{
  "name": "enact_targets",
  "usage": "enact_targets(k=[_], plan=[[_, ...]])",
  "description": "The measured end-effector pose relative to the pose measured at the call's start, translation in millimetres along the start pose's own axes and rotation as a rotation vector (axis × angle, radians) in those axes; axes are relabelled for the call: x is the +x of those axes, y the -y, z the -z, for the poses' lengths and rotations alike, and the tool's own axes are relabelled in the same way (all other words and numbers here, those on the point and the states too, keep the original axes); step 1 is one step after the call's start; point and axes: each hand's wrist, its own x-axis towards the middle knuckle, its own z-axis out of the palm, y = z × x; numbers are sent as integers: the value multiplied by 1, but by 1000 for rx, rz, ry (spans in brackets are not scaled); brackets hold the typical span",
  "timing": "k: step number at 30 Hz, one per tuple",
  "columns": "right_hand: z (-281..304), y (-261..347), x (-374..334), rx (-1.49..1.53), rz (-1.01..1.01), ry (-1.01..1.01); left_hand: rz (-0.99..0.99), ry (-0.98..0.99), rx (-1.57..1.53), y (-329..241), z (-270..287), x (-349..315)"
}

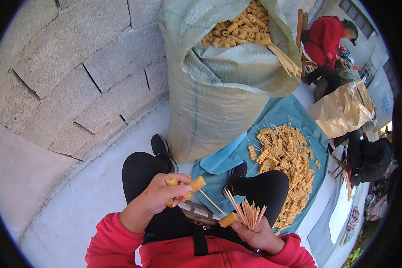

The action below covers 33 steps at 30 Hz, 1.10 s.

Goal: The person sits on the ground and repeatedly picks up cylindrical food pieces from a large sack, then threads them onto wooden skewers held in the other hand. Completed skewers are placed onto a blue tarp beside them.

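Note:
My left hand [155, 196] is closed around a few short tan hollow food tubes [196, 183]. A bundle of pointed wooden skewers [252, 214] is gripped in my right hand [260, 236], tips up. By the right thumb sits another tan tube [228, 219]. One thin skewer [212, 202] slants from it up to the tubes in the left hand; whether its tip has entered them I cannot tell. Both hands are above my lap, a little apart.
A tall woven sack [219, 120] of loose tubes [241, 29] stands ahead, with skewers [283, 60] at its mouth. To the right, skewered pieces [290, 156] are heaped on a blue cloth [315, 174]. A block wall [80, 62] rises left. People [324, 38] sit far right.

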Motion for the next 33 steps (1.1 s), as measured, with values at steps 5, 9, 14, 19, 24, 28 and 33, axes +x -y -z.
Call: enact_targets(k=[5, 9, 14, 19, 24, 28, 33], plan=[[-18, -11, 5, -214, 269, -61, 81, 36, 4, 9, -22, 0], [-22, -25, 12, -239, 253, -147, 284, 144, -48, 34, -50, 1], [0, -29, 10, 23, 122, -96, 73, 12, -310, 39, -43, 16], [-6, -28, 8, -297, 262, -24, 57, -119, -509, 34, -36, 22], [-3, -30, 7, -195, 223, -53, 44, -37, -521, 37, -40, 18], [-1, -34, 9, -181, 230, -70, 28, -22, -427, 38, -39, 16], [-1, -35, 8, -197, 210, -55, 7, -97, -365, 40, -37, 15]])
